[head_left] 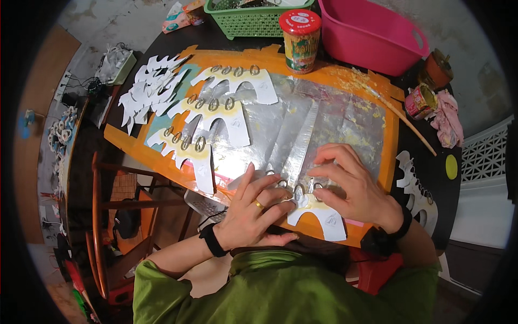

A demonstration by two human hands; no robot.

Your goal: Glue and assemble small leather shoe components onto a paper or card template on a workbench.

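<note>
A white arch-edged cutout [330,222] with several oval metal rings along its upper edge lies at the table's near edge. My left hand [258,204] rests over its left part with the fingers spread, hiding much of that side. Over the cutout's right part, my right hand [353,186] has bent fingers, with the thumb and fingertips around a metal ring [317,186]. Another metal ring [298,190] stands between the two hands. Three similar ringed cutouts [233,125] with yellowish smears lie to the left.
A heap of plain white cutouts [148,92] lies far left. Behind stand a green basket [248,24], a red-lidded cup [300,46] and a pink basin [372,35]. A wooden stick [404,119], an open can [421,102], a pink cloth [448,119] and more ringed pieces [418,194] are at right.
</note>
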